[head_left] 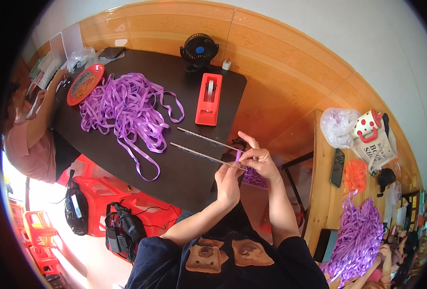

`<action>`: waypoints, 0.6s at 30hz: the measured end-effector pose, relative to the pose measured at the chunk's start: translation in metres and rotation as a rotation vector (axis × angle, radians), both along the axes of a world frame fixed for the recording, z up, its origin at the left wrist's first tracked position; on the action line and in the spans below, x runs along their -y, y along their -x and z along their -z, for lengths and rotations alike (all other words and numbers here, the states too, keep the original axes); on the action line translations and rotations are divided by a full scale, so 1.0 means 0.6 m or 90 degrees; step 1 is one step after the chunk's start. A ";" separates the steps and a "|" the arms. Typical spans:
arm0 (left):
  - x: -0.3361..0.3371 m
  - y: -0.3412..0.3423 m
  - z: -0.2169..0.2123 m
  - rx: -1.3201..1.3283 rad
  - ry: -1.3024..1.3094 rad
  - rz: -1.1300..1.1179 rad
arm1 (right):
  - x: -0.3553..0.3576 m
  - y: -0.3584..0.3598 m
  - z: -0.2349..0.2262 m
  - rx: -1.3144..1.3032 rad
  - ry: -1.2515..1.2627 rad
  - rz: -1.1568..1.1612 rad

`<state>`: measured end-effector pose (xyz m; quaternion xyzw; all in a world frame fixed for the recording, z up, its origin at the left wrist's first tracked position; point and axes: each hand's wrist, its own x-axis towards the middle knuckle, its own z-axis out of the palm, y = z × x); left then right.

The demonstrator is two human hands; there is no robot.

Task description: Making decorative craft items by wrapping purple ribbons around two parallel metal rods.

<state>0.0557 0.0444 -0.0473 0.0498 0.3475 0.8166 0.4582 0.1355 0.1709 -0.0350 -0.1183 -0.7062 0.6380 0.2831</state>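
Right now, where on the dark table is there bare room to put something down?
The dark table is bare along its near edge, between the ribbon pile and both hands, left hand and right hand. Another bare strip lies between the red tape dispenser and the fan. The far-left end, by the red plate, is crowded.

Bright daylight blows out the lower left; fisheye bends edges, black vignette rings the sharp centre.

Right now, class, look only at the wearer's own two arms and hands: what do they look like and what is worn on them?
Both forearms are bare from the elbow down. Short dark navy sleeves cover the upper arms; they belong to a T-shirt with a tan printed picture on the chest. The left hand and right hand wear no gloves, and no watch, ring or bracelet is visible.
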 end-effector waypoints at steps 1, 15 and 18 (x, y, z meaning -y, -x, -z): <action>0.000 0.001 0.000 0.000 0.005 0.002 | 0.001 -0.003 0.006 -0.001 0.001 0.000; 0.008 0.007 -0.003 -0.025 0.081 0.043 | 0.010 0.009 0.049 -0.130 0.208 0.088; 0.010 0.007 -0.009 -0.016 0.090 0.055 | 0.022 0.021 0.064 -0.173 0.289 0.048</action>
